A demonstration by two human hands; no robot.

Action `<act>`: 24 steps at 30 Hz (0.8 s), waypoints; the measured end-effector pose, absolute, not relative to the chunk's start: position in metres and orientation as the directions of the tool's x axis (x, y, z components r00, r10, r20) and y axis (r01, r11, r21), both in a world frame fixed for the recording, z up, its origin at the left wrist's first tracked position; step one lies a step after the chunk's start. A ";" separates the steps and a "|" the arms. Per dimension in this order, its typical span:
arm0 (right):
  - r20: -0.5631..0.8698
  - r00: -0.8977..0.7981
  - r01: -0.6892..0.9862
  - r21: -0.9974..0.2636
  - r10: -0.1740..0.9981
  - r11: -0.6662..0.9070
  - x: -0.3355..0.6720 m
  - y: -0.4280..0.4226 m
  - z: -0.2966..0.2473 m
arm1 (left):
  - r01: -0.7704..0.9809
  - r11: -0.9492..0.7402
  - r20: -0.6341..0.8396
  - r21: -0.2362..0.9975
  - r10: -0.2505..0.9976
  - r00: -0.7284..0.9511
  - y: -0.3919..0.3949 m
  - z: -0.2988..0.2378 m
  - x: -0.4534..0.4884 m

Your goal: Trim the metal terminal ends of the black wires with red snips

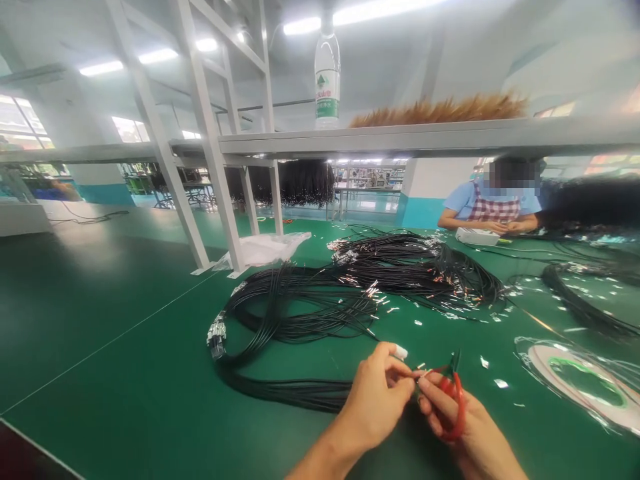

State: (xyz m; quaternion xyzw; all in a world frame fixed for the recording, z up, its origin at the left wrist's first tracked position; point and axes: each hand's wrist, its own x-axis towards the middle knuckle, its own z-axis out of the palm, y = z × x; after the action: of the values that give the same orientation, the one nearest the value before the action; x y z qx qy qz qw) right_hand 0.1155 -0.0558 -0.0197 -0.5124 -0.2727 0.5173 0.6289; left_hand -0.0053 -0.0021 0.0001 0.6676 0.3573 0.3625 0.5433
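Ample rm, cables (290,327) to L tbl edge (40,448)

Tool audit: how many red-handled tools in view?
1: the red-handled tool, in the right hand. Others could be hidden under the black cables.

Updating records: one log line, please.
left hand: pinching thin pale-tipped wire; right hand: holding red-handled scissors; green table: looped black cables

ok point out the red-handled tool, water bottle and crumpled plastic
Red-handled tool (461,405): head view, on its red handle loop
Water bottle (327,92): head view, on its label
Crumpled plastic (266,248): head view, near its middle
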 end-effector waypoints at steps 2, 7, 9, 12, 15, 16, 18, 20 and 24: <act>-0.147 0.311 -0.313 -0.949 0.939 -0.045 0.117 -0.057 -0.020 | 0.055 -0.154 0.111 0.986 0.877 0.467 0.000 0.005 -0.008; -0.048 0.274 -0.149 -0.989 0.961 -0.007 0.118 -0.061 -0.021 | -0.012 -0.130 0.121 0.991 0.872 0.475 -0.003 0.014 -0.007; -0.036 0.252 -0.113 -0.994 0.967 -0.007 0.118 -0.062 -0.021 | -0.027 -0.131 0.128 0.991 0.876 0.465 -0.006 0.015 -0.005; -0.017 0.231 -0.077 -0.997 0.973 0.001 0.118 -0.062 -0.022 | -0.034 -0.148 0.149 0.988 0.901 0.407 -0.009 0.015 -0.003; -0.036 0.219 -0.059 -0.998 0.975 -0.023 0.122 -0.060 -0.024 | -0.047 -0.152 0.158 0.987 0.918 0.364 -0.008 0.013 -0.003; -0.049 0.204 -0.056 -0.998 0.978 -0.038 0.124 -0.060 -0.025 | -0.057 -0.144 0.155 0.988 0.918 0.364 -0.008 0.012 -0.002; -0.070 0.172 -0.047 -0.997 0.983 -0.063 0.127 -0.059 -0.027 | -0.082 -0.112 0.134 0.990 0.920 0.367 -0.006 0.009 -0.002; -0.081 0.165 -0.030 -0.997 0.983 -0.077 0.127 -0.058 -0.028 | -0.111 -0.061 0.098 0.992 0.923 0.371 -0.005 0.007 -0.001; -0.058 0.188 0.129 -0.988 0.980 -0.083 0.128 -0.057 -0.029 | -0.183 0.060 0.014 0.981 0.925 0.381 -0.006 0.006 0.001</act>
State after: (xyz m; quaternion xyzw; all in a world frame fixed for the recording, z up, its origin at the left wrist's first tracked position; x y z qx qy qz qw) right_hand 0.1278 -0.0567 -0.0293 -0.5944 -0.4665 0.4339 0.4906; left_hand 0.0012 -0.0058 0.0057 0.5310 0.3489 0.4335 0.6390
